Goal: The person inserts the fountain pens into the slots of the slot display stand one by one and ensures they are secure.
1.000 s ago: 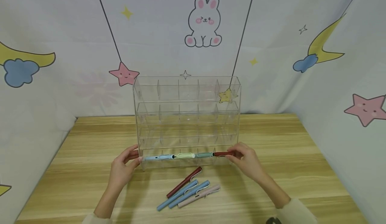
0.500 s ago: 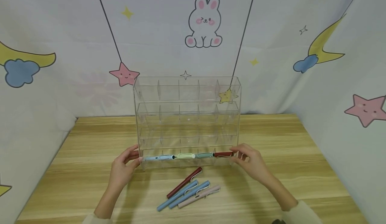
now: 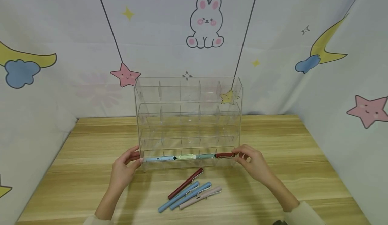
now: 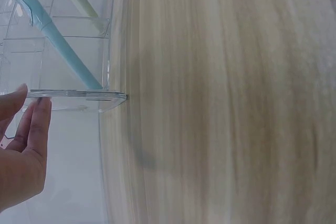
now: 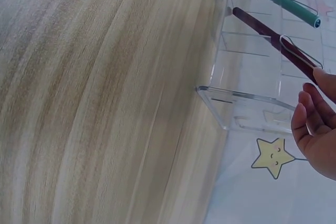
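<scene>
My left hand [image 3: 122, 171] pinches the side wall of the clear rack [image 3: 189, 137], mid-frame; right of centre, my right hand [image 3: 251, 159] touches the red pen [image 3: 225, 155] in its bottom row, whether pinching I cannot tell.

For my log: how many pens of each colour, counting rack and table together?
Dark red pens: 2
Blue pens: 2
Light blue pen: 1
Pale yellow-green pen: 1
Teal green pen: 1
Pale pink pen: 1
Total: 8
</scene>
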{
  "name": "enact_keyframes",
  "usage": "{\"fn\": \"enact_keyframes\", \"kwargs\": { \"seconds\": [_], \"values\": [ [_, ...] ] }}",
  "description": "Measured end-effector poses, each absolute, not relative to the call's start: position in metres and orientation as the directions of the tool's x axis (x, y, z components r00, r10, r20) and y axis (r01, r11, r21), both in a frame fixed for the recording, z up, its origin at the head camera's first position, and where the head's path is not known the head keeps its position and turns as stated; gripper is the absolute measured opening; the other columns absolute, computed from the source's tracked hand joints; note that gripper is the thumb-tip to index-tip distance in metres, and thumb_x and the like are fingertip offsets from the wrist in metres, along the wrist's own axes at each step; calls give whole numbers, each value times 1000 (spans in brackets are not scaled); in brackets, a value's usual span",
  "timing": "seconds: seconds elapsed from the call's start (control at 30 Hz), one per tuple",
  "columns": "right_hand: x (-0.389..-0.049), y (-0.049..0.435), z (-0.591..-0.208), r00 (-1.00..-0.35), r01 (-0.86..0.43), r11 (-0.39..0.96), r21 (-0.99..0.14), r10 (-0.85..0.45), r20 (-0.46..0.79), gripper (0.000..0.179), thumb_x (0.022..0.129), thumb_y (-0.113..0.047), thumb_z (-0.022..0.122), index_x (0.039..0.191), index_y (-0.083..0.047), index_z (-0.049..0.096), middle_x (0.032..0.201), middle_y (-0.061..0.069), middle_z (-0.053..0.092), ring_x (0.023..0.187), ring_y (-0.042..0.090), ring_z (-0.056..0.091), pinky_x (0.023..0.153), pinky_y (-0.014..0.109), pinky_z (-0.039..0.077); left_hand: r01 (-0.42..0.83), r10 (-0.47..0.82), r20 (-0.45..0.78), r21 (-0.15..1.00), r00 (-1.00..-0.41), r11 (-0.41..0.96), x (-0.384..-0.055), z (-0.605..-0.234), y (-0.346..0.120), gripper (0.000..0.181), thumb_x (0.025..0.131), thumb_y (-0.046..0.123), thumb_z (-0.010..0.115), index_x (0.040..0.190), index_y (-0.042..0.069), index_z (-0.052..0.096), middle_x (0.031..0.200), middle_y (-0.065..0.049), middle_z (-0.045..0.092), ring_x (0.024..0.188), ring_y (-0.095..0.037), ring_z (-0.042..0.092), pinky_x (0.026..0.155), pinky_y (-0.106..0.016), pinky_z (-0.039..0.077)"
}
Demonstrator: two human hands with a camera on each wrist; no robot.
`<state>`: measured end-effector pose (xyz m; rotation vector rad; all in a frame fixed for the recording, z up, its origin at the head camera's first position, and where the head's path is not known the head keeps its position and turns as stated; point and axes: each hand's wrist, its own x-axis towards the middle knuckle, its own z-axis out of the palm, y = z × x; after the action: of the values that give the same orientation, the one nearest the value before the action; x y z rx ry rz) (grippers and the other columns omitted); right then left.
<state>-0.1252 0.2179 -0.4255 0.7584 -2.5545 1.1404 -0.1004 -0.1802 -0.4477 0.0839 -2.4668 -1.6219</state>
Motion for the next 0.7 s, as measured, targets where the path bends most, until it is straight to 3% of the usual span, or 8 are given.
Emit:
{"fn": "enact_keyframes", "kwargs": {
  "seconds": [0.33,0.7],
  "values": [
    [-125,217,-427,-856,-518,562,-645,-340,391,10,81,-2,67,90,-4,65,78,-7,58,64,4,51,53,21,48,46,-149,116,914,-982,404,-100,-447,-180,43,82,-4,64,123,0,53,106,-19,60,91,-6,56,71,-15,51],
    [-125,217,-427,-868,-497,552,-670,-330,372,9,82,-3,66,91,-4,65,78,-5,59,64,5,51,53,21,48,49,-145,118,911,-982,409,-100,-447,-180,43,83,-3,64,124,1,53,107,-18,60,92,-8,57,71,-14,51]
  ]
}}
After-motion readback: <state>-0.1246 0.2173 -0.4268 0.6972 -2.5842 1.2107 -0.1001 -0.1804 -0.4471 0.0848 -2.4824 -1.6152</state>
